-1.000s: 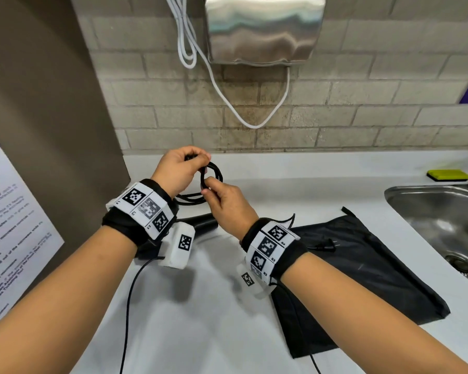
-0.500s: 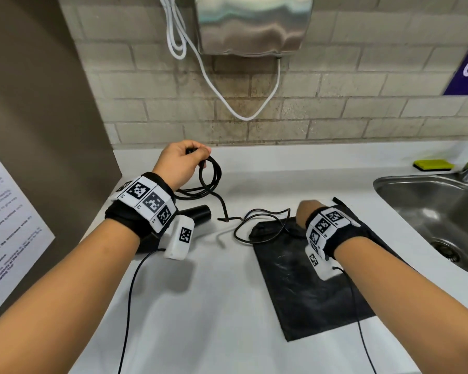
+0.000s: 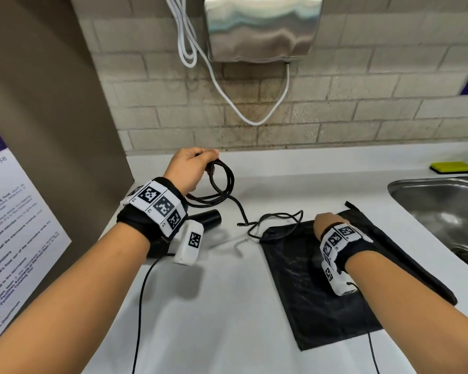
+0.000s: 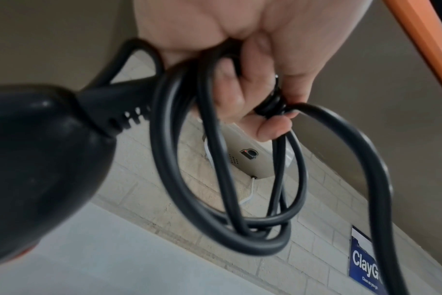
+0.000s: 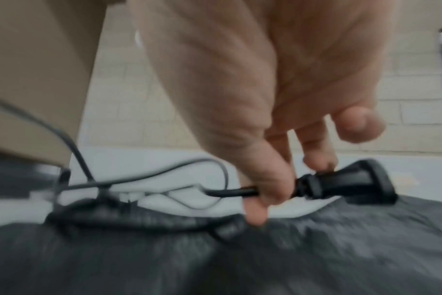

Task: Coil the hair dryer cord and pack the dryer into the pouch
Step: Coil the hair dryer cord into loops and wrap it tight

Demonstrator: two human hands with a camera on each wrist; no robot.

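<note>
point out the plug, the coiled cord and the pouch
plug (image 5: 346,184): right wrist view, on its black body, pinched by the right hand (image 5: 278,99)
coiled cord (image 3: 222,182): head view, on the loops below the left hand (image 3: 189,168)
pouch (image 3: 303,279): head view, on its flat fabric

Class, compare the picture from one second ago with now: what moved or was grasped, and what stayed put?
The right hand left the coil, swung right over the pouch and now pinches the cord beside its plug. The left hand keeps gripping the coiled loops; the dryer stays on the counter.
</note>
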